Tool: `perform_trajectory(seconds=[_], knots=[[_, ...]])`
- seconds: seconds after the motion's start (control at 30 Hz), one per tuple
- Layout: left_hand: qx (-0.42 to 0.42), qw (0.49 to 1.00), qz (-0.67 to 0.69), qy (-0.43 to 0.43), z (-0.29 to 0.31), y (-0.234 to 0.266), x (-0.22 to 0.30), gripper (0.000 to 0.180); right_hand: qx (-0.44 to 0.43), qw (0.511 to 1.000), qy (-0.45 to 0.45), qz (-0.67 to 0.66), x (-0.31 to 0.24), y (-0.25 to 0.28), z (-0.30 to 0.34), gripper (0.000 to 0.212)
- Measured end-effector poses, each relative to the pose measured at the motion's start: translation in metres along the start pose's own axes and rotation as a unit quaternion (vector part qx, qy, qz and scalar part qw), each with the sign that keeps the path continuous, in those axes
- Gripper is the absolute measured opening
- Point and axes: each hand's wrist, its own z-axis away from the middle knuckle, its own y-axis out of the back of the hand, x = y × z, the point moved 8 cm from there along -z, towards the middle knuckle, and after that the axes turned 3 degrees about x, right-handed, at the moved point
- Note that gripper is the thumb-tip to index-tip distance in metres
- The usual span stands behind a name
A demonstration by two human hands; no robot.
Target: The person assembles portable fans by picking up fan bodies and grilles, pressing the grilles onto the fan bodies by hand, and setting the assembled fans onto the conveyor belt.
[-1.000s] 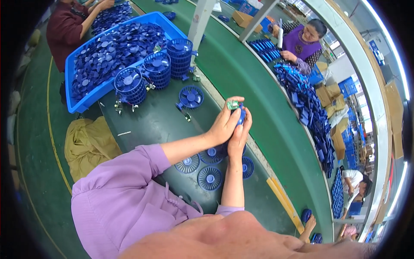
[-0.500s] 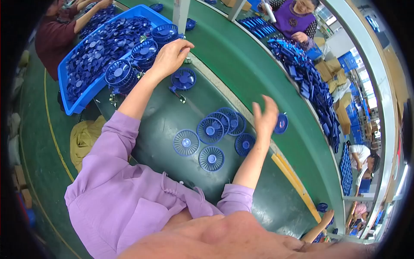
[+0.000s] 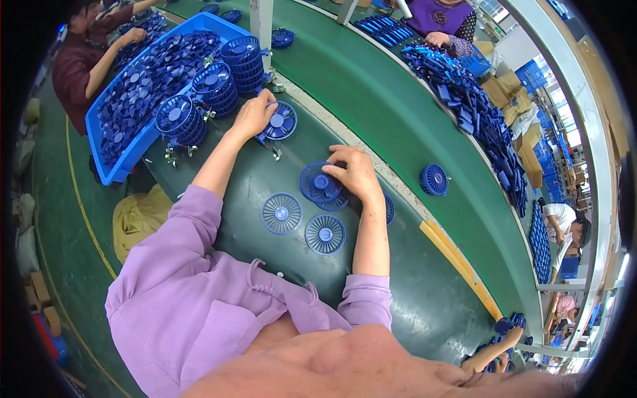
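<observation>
My left hand (image 3: pixel 252 119) grips the rim of a blue fan housing (image 3: pixel 282 122) with blades inside and a small wired board at its lower edge. Over the bench, my right hand (image 3: pixel 353 171) pinches a round blue fan grille (image 3: pixel 321 183) by its right side, thumb on top. Beneath that one, another grille (image 3: pixel 333 202) partly shows. Two more, a left grille (image 3: pixel 281 213) and a right grille (image 3: pixel 325 234), lie flat nearer to me. Part of one further grille (image 3: pixel 389 209) peeks out behind my right forearm.
Stacked fan housings (image 3: pixel 213 86) stand beside a blue bin (image 3: pixel 114 171) heaped with fan blades. Beyond the bench runs a green conveyor (image 3: pixel 385 132) carrying a lone blue housing (image 3: pixel 434 179). A metal post (image 3: pixel 261 33) rises at the bench's far edge. Co-workers sit around.
My left hand has come down from beside the stacks onto the fan housing. My right hand has moved left from the conveyor's edge and taken hold of a grille.
</observation>
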Motion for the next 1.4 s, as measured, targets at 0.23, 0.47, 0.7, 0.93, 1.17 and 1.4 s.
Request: perform_trajectory(seconds=[0.23,0.47,0.7,0.93,1.17,1.4], knots=[[-0.086,0.798,0.572,0.168,0.026,-0.055,0.048,0.029,0.374,0.895,0.0,-0.243,-0.013,0.058,0.009,0.019],[-0.227,0.56,0.765,0.221,0.053,-0.091,0.133,0.041,0.276,0.955,0.098,0.039,-0.056,0.037,0.001,0.041],[-0.234,0.547,0.767,0.242,0.058,-0.104,0.126,0.043,0.241,0.967,0.083,-0.014,-0.037,0.032,-0.006,0.056],[-0.044,0.902,0.426,0.051,0.043,-0.043,0.126,0.052,0.259,0.962,0.08,-0.023,-0.023,0.036,-0.007,0.07],[-0.382,0.559,0.703,-0.218,0.113,0.061,0.266,0.122,0.243,0.967,0.028,-0.071,-0.021,0.021,-0.011,0.068],[-0.475,0.303,0.771,-0.295,0.177,0.1,0.329,0.09,0.236,0.971,0.039,-0.027,-0.023,0.027,-0.006,0.065]])
